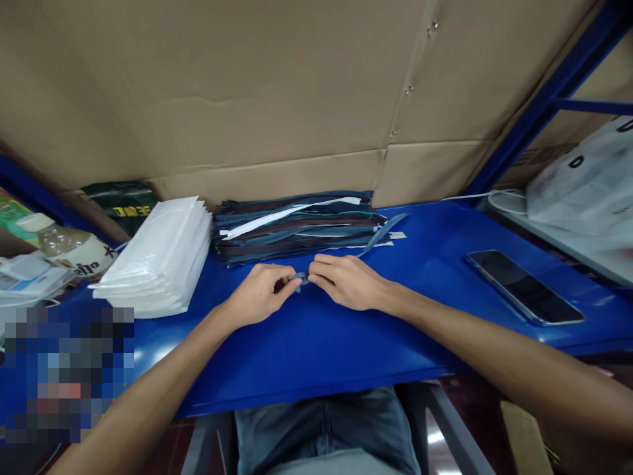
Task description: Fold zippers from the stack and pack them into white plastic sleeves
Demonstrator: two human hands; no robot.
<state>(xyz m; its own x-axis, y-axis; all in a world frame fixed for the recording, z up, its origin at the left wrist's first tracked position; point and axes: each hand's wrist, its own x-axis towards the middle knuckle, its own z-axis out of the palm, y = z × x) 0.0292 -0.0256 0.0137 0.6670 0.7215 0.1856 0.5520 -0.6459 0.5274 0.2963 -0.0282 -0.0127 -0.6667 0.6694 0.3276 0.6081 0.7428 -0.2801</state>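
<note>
Blue-grey strip [302,278], one; two hands [260,292] [352,284] nearly closed, pinching it; one strip bundle [301,232] behind; one phone [525,287] right.

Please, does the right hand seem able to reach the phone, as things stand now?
Probably yes: between the right hand and the phone I see only blue table, and nothing covers the phone. The hand pinches a blue strip, though, so it may need to let go first.

Left hand [262,290] and right hand [350,282] pinch a blue-grey strip [303,278]; heaped strips [297,231] at their twelve o'clock, phone [525,287] at three.
</note>
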